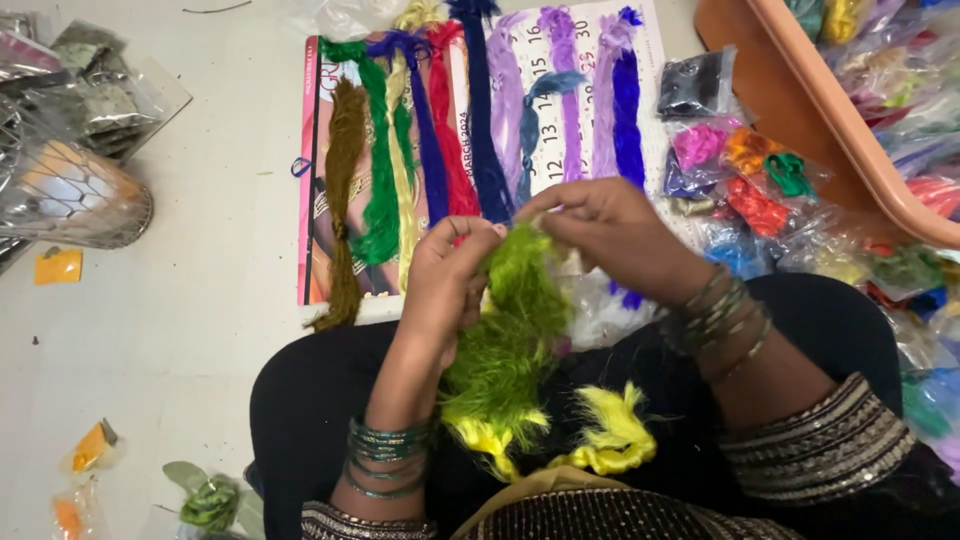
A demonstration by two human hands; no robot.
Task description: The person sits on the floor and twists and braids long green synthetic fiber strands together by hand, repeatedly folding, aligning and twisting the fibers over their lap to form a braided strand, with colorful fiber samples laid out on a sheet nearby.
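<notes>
Both hands pinching a fluffy green thread bundle over the lap

The left hand (450, 275) and right hand (605, 225) each grip the top of the green thread bundle (510, 335), fingers closed on the strands, while its yellow ends (610, 435) hang down onto the dark clothing. My guess is those loose fibres could knot up or shed if the two hands pull apart too hard. Ahead, coloured thread skeins (480, 110) lie in a row on a calendar sheet (560, 140) spread on the pale floor (190, 300). Bagged threads (750, 180) sit beside an orange tray (850, 130) on the right, a wire basket (70, 190) left.
</notes>
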